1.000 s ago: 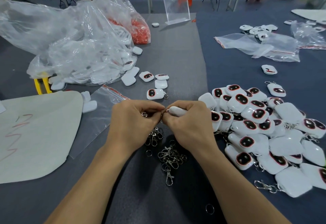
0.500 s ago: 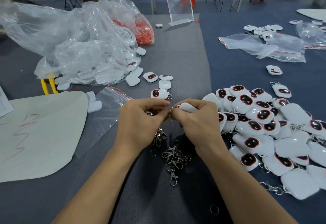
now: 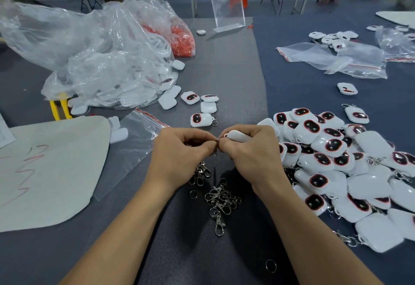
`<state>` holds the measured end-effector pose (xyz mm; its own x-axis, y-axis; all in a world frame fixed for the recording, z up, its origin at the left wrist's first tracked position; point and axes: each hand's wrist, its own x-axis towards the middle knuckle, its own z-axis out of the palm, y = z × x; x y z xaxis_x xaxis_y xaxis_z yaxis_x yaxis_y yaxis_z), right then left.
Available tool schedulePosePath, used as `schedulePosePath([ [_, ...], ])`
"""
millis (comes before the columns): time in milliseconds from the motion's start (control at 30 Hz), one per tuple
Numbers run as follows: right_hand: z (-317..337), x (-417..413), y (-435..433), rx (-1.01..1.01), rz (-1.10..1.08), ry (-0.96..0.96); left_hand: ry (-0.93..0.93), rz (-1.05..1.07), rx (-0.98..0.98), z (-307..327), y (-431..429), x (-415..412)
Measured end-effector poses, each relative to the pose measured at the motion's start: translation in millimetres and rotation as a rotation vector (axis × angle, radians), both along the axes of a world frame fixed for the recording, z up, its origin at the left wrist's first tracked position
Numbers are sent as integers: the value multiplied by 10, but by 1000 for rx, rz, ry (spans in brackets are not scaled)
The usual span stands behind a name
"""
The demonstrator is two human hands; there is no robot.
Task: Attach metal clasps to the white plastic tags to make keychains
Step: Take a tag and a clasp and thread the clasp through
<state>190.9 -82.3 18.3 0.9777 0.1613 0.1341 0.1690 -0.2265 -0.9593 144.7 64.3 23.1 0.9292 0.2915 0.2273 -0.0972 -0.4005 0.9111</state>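
Closest to the near edge of the tabletop (image 3: 235, 71) there's a lone split ring (image 3: 270, 265), then the pile of silver metal clasps (image 3: 221, 199) sitting right under the wrists. Just above that pile the hands are still fingertip to fingertip. The left hand (image 3: 179, 152) pinches what looks like a small metal ring (image 3: 217, 141), though it's mostly hidden. The right hand (image 3: 251, 150) is curled round a white plastic tag (image 3: 235, 135), with the tag's loop end poking out toward the ring. Honestly not much has changed over the last second: same grip, same spot, maybe a bit more of the tag showing. So I'd guess the ring is still being worked through the loop and this one isn't finished yet. Along the right edge is the heap of finished white keychains (image 3: 336, 161). Further back toward the far-left corner there's the crumpled clear plastic bag (image 3: 107, 64) of blank tags, and a clear acrylic stand (image 3: 226, 6) at the far edge.
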Motion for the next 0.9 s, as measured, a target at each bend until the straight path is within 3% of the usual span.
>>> schedulePosePath([
  [133, 64, -9, -12, 152, 60, 117, 30, -51, -202, 3, 9, 20],
  [367, 138, -20, -22, 353, 155, 277, 32, -61, -228, 38, 9, 1],
  [900, 136, -21, -68, 347, 317, 368, 59, -142, -172, 123, 54, -37],
])
